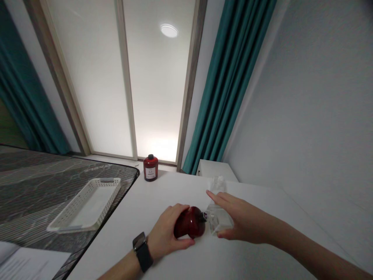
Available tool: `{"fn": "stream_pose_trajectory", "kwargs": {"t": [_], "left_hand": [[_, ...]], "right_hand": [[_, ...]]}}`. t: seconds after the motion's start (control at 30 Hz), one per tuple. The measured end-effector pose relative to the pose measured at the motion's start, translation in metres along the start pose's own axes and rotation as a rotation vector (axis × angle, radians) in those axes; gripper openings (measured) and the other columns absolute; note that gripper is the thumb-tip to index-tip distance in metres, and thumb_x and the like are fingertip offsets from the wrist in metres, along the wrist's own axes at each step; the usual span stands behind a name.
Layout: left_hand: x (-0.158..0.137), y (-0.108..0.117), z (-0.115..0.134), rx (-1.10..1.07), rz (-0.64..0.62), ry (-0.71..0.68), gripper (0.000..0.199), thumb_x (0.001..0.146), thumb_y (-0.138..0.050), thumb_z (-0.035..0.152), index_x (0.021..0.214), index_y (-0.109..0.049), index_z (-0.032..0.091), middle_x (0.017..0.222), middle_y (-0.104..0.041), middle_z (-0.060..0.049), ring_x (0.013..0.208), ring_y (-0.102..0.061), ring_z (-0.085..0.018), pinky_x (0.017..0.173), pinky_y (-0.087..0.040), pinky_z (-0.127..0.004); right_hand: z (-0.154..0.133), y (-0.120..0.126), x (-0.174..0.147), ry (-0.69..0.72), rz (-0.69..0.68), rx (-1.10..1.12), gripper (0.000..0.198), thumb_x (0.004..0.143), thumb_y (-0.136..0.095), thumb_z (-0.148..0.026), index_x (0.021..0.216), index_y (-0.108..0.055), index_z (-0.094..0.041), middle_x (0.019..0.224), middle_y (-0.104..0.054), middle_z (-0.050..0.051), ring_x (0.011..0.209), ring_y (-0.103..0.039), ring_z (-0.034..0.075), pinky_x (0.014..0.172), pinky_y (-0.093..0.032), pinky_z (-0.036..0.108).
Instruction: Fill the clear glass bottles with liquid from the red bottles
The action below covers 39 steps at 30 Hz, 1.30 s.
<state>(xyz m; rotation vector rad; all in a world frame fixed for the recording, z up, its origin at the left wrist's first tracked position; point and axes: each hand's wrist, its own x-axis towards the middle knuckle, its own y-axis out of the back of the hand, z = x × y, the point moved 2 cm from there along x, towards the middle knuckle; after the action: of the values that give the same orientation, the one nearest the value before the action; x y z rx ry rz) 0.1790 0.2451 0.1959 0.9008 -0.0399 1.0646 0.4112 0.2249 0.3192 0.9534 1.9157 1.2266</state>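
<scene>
My left hand (167, 231), with a dark watch on its wrist, is wrapped round a dark red glass bottle (194, 223). The bottle is tipped on its side, and its open neck points right. That neck is at the mouth of a clear glass bottle (220, 219); whether the two touch I cannot tell. My right hand (244, 217) curves round the clear bottle from the right, with fingers on its far side and thumb on its near side. Just beyond it is another clear, transparent object (218, 183), its kind hard to make out.
A second red bottle (150, 169) with a black cap and white label stands upright near the far edge of the white table (175, 186). Left of it, a white perforated basket (112, 198) lies on a dark patterned surface, with printed paper (32, 260) nearer me.
</scene>
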Motion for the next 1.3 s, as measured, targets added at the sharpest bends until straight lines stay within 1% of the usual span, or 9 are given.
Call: {"fn": "stream_pose_trajectory", "kwargs": {"t": [0.13, 0.33, 0.47, 0.63, 0.8, 1.0, 1.3], "left_hand": [[-0.001, -0.001, -0.001, -0.008, 0.010, -0.007, 0.073, 0.067, -0.081, 0.032, 0.130, -0.045, 0.024, 0.120, -0.062, -0.008, 0.101, -0.062, -0.028, 0.089, -0.050, -0.042], [-0.003, -0.004, -0.007, -0.042, 0.004, 0.006, 0.074, 0.069, -0.079, 0.031, 0.133, -0.042, 0.026, 0.122, -0.061, -0.008, 0.103, -0.061, -0.028, 0.091, -0.050, -0.043], [-0.003, -0.003, -0.008, -0.082, -0.013, 0.004, 0.073, 0.072, -0.077, 0.033, 0.134, -0.040, 0.026, 0.123, -0.060, -0.009, 0.104, -0.060, -0.029, 0.091, -0.049, -0.044], [-0.003, -0.004, -0.009, -0.111, -0.015, 0.008, 0.073, 0.072, -0.077, 0.032, 0.134, -0.040, 0.028, 0.123, -0.060, -0.009, 0.105, -0.060, -0.030, 0.092, -0.049, -0.045], [-0.003, -0.006, -0.012, -0.146, -0.010, 0.029, 0.073, 0.072, -0.077, 0.032, 0.134, -0.040, 0.028, 0.126, -0.058, -0.009, 0.109, -0.059, -0.030, 0.096, -0.048, -0.046], [-0.002, -0.007, -0.011, -0.186, -0.010, 0.051, 0.071, 0.072, -0.075, 0.032, 0.135, -0.042, 0.024, 0.126, -0.059, -0.012, 0.111, -0.060, -0.031, 0.098, -0.049, -0.046], [-0.002, -0.007, -0.010, -0.222, -0.008, 0.036, 0.069, 0.072, -0.074, 0.028, 0.133, -0.042, 0.025, 0.125, -0.059, -0.011, 0.110, -0.060, -0.030, 0.098, -0.049, -0.046]], "right_hand": [[-0.001, 0.001, -0.001, 0.008, -0.006, 0.000, 0.105, 0.071, -0.081, -0.029, 0.156, -0.021, -0.022, 0.139, -0.053, 0.016, 0.126, -0.050, 0.033, 0.108, -0.039, 0.046], [-0.001, 0.003, 0.001, 0.011, -0.025, -0.026, 0.106, 0.070, -0.082, -0.031, 0.156, -0.021, -0.016, 0.137, -0.054, 0.017, 0.125, -0.051, 0.033, 0.107, -0.040, 0.043], [-0.002, 0.007, 0.002, 0.017, -0.033, -0.030, 0.108, 0.070, -0.082, -0.035, 0.156, -0.020, -0.017, 0.138, -0.053, 0.017, 0.125, -0.051, 0.033, 0.106, -0.040, 0.044], [-0.004, 0.010, 0.003, 0.020, -0.049, -0.048, 0.108, 0.070, -0.082, -0.036, 0.156, -0.020, -0.015, 0.138, -0.053, 0.018, 0.124, -0.051, 0.034, 0.105, -0.040, 0.044], [-0.004, 0.011, 0.007, 0.036, -0.052, -0.074, 0.108, 0.070, -0.082, -0.037, 0.156, -0.021, -0.015, 0.139, -0.052, 0.019, 0.126, -0.050, 0.034, 0.106, -0.039, 0.044], [-0.008, 0.016, 0.009, 0.057, -0.059, -0.124, 0.108, 0.070, -0.083, -0.039, 0.156, -0.022, -0.014, 0.137, -0.054, 0.020, 0.123, -0.052, 0.035, 0.104, -0.041, 0.044], [-0.010, 0.019, 0.008, 0.065, -0.062, -0.133, 0.105, 0.071, -0.082, -0.039, 0.155, -0.024, -0.015, 0.137, -0.054, 0.020, 0.122, -0.053, 0.035, 0.102, -0.041, 0.044]]}}
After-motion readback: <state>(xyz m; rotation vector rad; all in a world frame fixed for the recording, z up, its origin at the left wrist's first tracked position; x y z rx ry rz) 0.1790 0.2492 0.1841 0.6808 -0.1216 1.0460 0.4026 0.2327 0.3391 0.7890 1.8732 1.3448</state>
